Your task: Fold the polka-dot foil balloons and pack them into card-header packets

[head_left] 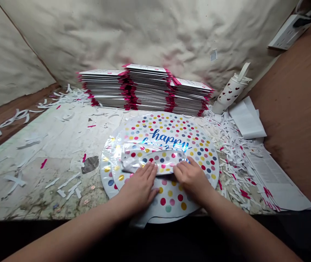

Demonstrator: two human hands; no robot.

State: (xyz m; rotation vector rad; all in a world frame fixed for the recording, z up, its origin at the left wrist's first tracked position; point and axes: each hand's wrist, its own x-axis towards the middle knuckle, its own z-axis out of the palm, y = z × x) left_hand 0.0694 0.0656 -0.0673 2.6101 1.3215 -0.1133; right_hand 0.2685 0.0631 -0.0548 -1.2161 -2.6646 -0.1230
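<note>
Round white foil balloons with coloured dots and blue "happy" lettering lie flat in a pile at the table's front edge. On top of them rests a dotted foil balloon folded into a narrow strip. My left hand lies with fingers stretched out on the lower left part of this strip. At its right end, my right hand has its fingers curled and closed on the foil; the thumb is partly hidden.
Three stacks of flat white-and-pink packets stand along the back. To their right is a white tumbler with hearts. Paper strips litter the table, with printed sheets at the right. A power socket sits on the right wall.
</note>
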